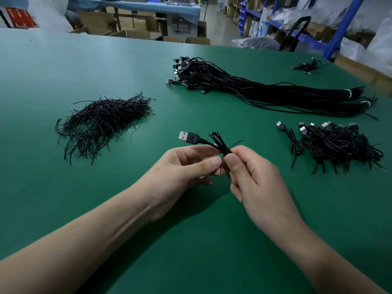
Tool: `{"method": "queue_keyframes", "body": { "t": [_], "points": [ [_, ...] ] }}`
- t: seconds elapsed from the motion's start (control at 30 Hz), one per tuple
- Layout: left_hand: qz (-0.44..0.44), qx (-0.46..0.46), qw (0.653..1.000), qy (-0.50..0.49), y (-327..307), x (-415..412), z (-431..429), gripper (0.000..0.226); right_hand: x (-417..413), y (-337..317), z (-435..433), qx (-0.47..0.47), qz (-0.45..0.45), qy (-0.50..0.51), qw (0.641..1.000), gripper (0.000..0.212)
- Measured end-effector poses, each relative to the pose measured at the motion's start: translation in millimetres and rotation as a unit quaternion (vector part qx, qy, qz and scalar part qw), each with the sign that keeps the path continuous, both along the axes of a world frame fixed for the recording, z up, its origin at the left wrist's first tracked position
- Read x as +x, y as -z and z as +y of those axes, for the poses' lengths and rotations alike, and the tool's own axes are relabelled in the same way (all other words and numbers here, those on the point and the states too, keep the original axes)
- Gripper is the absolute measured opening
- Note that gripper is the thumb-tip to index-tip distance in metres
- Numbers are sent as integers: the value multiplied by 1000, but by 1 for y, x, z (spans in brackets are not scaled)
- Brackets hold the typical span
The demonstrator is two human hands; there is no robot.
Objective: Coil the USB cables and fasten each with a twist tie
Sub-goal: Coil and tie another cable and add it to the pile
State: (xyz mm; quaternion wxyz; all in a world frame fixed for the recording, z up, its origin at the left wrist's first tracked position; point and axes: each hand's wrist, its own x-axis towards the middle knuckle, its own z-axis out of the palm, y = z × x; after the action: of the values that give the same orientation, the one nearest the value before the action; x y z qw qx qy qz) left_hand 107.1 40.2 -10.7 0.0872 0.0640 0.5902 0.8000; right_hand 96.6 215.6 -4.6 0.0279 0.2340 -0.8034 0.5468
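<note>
A coiled black USB cable (214,143) is held above the green table (106,60), its plug (187,137) pointing left. My right hand (252,177) grips the folded bundle between thumb and fingers. My left hand (182,168) pinches a thin black twist tie (221,166) at the bundle's middle; one tie end (236,143) sticks out to the right. A heap of loose twist ties (101,122) lies to the left. A long bundle of uncoiled cables (265,92) stretches across the far side.
A pile of coiled, tied cables (337,145) sits at the right, with one single cable (290,136) beside it. A small cluster of cables (307,65) lies at the far right corner. Cardboard boxes and blue shelving stand beyond the table.
</note>
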Motion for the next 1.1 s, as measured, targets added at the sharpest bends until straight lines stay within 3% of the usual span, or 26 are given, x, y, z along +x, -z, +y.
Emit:
{"method": "queue_keyframes", "body": {
  "t": [0.17,0.43,0.67,0.8,0.87,1.1],
  "points": [
    [65,-65,994,-56,-1,1,0,14,0,-1,0,-52,-28,-55,997,33],
    [106,-54,992,-50,-1,0,-2,18,2,-9,-1,-188,-173,-139,957,31],
    [168,-48,983,-54,-2,0,-2,30,5,-11,-3,-201,-211,-157,944,30],
    [201,-62,975,-76,1,1,2,20,9,-12,-7,-206,-207,-159,943,30],
    [203,-57,973,-88,3,1,4,12,11,-12,-9,-210,-201,-155,944,29],
    [201,-73,971,-108,5,3,9,25,8,-10,-7,-172,-177,-135,960,28]
  ]
}}
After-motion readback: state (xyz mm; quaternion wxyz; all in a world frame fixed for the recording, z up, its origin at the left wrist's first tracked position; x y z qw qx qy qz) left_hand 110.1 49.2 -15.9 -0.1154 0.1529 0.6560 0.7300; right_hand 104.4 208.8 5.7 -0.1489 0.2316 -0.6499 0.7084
